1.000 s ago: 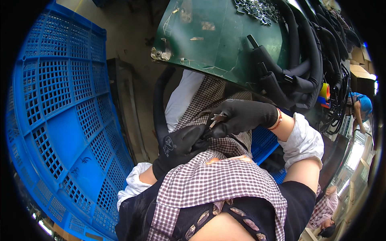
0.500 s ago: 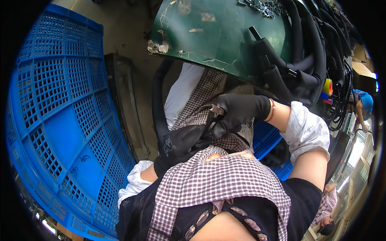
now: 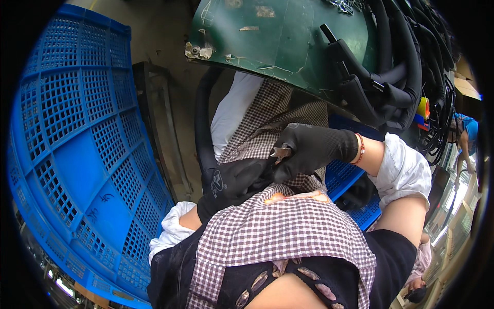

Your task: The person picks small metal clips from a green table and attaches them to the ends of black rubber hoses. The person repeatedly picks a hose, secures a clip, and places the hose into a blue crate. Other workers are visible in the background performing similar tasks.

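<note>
Both hands wear black gloves and meet low in front of my checked apron (image 3: 278, 226). My right hand (image 3: 309, 152) is closed, and a small silver metal piece (image 3: 281, 152) sticks out between its thumb and fingers. Against it, my left hand (image 3: 234, 180) is curled shut, its fingertips hidden where the gloves meet. A black foam-covered tube (image 3: 204, 129) curves down from under the table to my left hand, which seems to be gripping its end. What lies between the two hands is too dark to make out.
Ahead is a green tabletop (image 3: 272, 44) with worn edges, carrying black foam-covered tubes (image 3: 355, 98) and a pile of small metal parts (image 3: 346, 6). A large blue plastic crate (image 3: 77, 154) stands at left. Another blue crate (image 3: 342, 180) sits below my right arm. People are at the far right.
My right hand and forearm have shifted slightly right and the wrist has turned a little. The left hand stays almost in place. The metal piece has tilted slightly in the right hand's grip.
</note>
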{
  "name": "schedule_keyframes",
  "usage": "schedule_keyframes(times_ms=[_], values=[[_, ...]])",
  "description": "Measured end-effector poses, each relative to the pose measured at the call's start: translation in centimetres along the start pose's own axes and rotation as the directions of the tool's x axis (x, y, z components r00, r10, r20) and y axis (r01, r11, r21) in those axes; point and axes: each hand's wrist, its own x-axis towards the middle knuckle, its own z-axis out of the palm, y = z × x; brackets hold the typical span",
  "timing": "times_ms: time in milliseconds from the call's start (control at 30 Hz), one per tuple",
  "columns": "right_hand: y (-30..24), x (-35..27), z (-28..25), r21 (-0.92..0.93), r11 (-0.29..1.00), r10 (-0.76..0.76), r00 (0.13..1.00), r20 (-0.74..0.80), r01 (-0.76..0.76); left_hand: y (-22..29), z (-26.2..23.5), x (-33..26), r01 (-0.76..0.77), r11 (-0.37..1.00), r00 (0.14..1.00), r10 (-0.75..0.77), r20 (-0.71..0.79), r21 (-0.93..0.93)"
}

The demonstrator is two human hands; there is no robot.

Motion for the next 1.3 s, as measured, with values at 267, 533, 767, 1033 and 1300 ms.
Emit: schedule_keyframes(times_ms=[267,533,767,1033,1300], values=[[2.3,1.9,0.5,0.243,0.952,-0.204,0.978,0.047,0.187,-0.5,0.0,0.3,-0.156,0.988,0.988,0.156,-0.004,0.020],[1.5,0.7,0.2,-0.298,0.951,-0.119,0.987,-0.105,0.083,-0.4,0.4,0.2,-0.059,0.993,0.988,0.043,-0.151,-0.099],[-1.0,-4.5,0.6,-0.622,0.769,-0.336,0.921,-0.199,0.146,0.5,0.4,0.7,-0.008,0.997,0.981,-0.007,-0.195,-0.075],[-3.5,-4.5,1.0,-0.787,0.616,-0.229,0.966,-0.119,0.049,0.1,1.1,-0.1,0.009,0.971,0.992,-0.040,-0.123,-0.241],[-4.0,-3.4,3.3,-0.855,0.518,-0.188,0.979,-0.084,0.026,0.7,1.0,0.2,0.059,0.956,0.998,-0.063,-0.004,-0.287]])
